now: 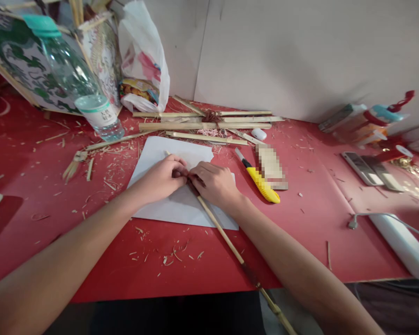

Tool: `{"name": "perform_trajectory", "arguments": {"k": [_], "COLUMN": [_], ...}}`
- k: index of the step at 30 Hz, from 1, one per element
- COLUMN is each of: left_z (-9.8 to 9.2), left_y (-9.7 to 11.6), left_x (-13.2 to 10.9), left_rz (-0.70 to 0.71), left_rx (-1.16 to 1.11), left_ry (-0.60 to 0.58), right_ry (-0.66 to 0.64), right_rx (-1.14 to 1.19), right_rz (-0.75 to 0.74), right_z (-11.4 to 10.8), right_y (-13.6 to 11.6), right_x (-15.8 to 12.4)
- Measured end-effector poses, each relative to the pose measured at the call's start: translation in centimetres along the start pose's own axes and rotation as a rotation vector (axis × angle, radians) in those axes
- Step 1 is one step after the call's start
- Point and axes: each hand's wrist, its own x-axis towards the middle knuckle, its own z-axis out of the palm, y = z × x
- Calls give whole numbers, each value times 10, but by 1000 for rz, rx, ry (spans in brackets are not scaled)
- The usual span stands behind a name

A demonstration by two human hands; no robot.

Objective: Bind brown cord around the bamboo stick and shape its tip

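A long, thin bamboo stick (220, 229) runs from the white paper sheet (160, 204) down past the table's front edge, with dark brown binding partway along it. My left hand (165, 177) is closed on the stick's upper part, its fingertips pinched close to the other hand's. Right beside it, my right hand (214, 184) grips the same stick from above, fingers curled over a dark brown wrapped section. The exact hold of the fingertips is partly hidden. A yellow utility knife (263, 185) with its blade out lies to the right of the paper.
Bamboo strips (206, 125) lie along the back by the wall. A water bottle (99, 116) and a plastic bag (146, 56) stand at back left. Shavings litter the red table (125, 274). Phones (361, 168) and a white power bank (401, 242) lie at right.
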Motion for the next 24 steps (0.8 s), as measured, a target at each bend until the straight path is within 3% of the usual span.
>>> {"name": "perform_trajectory", "arguments": {"k": [6, 11, 24], "left_z": [3, 3, 4], "left_y": [-3, -1, -3], "left_x": [0, -2, -4], "left_rz": [25, 44, 67], "left_rx": [61, 117, 151], "left_ry": [52, 69, 46], "right_ry": [-55, -15, -16], "right_rx": [40, 72, 74], "right_rz": [29, 83, 3], "right_z": [-2, -4, -4], "right_y": [0, 0, 3], "right_x": [2, 1, -1]}}
